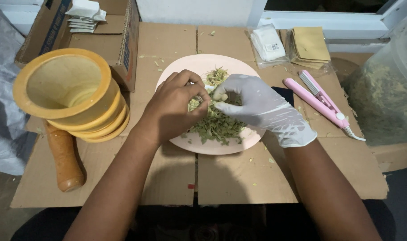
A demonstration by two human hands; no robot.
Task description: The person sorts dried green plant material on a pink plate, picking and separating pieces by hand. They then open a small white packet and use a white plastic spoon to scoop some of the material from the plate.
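At the centre of the frame a pale pink plate (176, 71) lies on flattened cardboard (230, 178), heaped with dried green leaves (216, 127). The heap's long axis runs from the plate's top edge down toward its lower rim. The bare left hand (172, 107) and the white-gloved right hand (257, 105) meet over the heap, fingertips almost touching. Each is pinched narrow; something small and pale sits at the right hand's fingertips, but what either hand holds cannot be told.

At upper left stands an open brown box (118, 40) with blue print on its side and folded white packets (85, 15) on top. At upper right lie a clear bag of white sachets (268, 42) bearing a small square label, and beside it a stack of tan square envelopes (310, 44). A pink sealer (321, 102) lies diagonally at right, cord end toward lower right. A clear tub (384, 89) of leaves fills the right edge. At left sit a yellow mortar (69, 93) and wooden pestle (65, 160).
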